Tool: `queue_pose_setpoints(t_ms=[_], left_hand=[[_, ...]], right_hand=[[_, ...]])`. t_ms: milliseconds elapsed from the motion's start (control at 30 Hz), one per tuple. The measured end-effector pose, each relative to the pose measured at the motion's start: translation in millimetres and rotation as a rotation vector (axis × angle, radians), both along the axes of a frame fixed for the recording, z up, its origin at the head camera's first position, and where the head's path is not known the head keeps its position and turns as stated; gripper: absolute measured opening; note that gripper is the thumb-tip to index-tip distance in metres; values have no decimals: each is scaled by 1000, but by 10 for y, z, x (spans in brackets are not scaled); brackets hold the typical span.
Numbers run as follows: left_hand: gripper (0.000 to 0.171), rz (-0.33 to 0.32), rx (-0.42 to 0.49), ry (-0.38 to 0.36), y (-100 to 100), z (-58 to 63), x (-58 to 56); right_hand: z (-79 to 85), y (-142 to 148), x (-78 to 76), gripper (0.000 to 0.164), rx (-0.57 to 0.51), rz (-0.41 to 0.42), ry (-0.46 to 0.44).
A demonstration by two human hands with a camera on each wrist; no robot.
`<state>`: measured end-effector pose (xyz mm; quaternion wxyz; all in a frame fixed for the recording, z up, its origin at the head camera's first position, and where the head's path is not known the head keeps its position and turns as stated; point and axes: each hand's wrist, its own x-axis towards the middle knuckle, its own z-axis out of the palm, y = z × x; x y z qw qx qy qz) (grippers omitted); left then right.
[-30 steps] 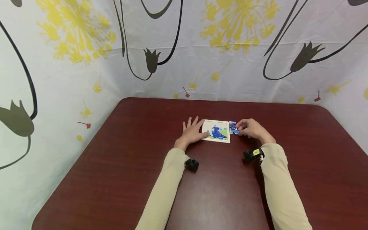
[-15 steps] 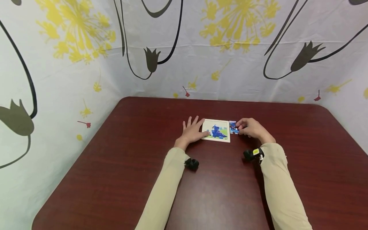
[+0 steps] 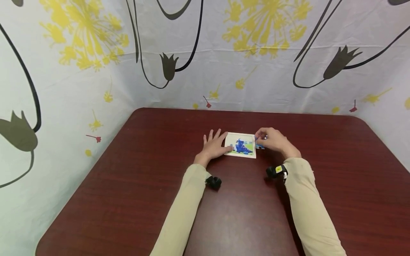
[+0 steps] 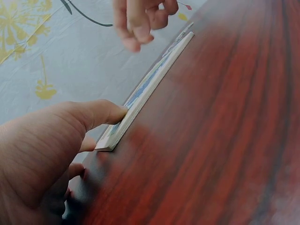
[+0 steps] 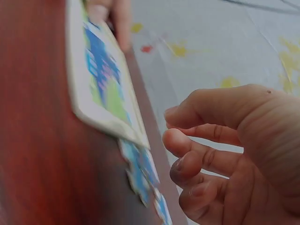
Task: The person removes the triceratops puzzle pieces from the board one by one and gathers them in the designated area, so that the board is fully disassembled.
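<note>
puzzle board [image 3: 233, 139] flat on the bench [image 3: 240, 213], between the two hands: left hand [image 3: 213, 147] at its left side, fingers spread wide, thumb resting on the board; right hand [image 3: 270, 138] over its right edge, loosely curled, thumb and index tips narrowly apart, gripping nothing. board near-square, turned slightly, with its blue dinosaur print [image 3: 241, 148] head away from the person, tail rightward. loose puzzle pieces [image 5: 138, 171] line up along the right edge, partly under the right hand, long axis running near to far.

Left fingers [image 3: 222, 138] on puzzle frame [image 3: 245, 156], right fingers [image 3: 261, 132] near it.
</note>
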<state>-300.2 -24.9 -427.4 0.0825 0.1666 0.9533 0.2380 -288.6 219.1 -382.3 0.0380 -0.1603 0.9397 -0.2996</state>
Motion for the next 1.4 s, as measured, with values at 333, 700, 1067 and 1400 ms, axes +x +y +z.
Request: queue_pose_setpoints(t_ms=[333, 700, 1067, 1400], left_hand=[[75, 0, 8, -7, -8, 1, 4], [75, -2, 15, -10, -18, 17, 4], [76, 1, 14, -13, -10, 3, 7], [75, 1, 17, -10, -6, -14, -4]], right_hand=[[-93, -387, 1, 37, 83, 127, -96], [-108, -405, 12, 34, 89, 181, -74], [-163, -384, 4, 32, 52, 167, -86], [-142, -386, 16, 34, 27, 120, -122]])
